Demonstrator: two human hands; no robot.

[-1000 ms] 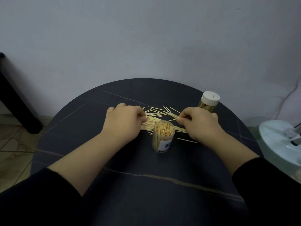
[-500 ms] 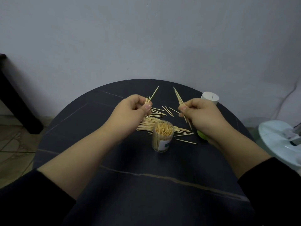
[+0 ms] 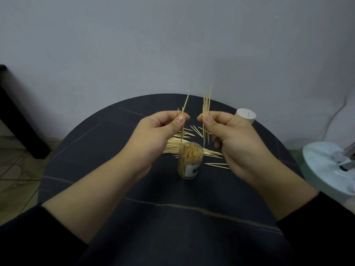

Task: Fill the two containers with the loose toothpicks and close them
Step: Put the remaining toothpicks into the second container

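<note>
An open clear container (image 3: 189,162), nearly full of toothpicks, stands upright at the middle of the round dark table (image 3: 107,189). Loose toothpicks (image 3: 173,145) lie scattered behind and beside it. My left hand (image 3: 153,137) pinches a few toothpicks upright above the pile. My right hand (image 3: 232,139) pinches a small bundle (image 3: 206,106) upright, just right of the left hand and above the container. The second container (image 3: 245,116), with a white lid on, stands at the back right, partly hidden by my right hand.
A pale round object (image 3: 330,169) sits off the table's right edge. A dark furniture leg (image 3: 19,116) stands at the left by the grey wall. Tiled floor shows at lower left.
Both hands rose from the pile with toothpicks pinched, turned them upright and drew closer together above the open container.
</note>
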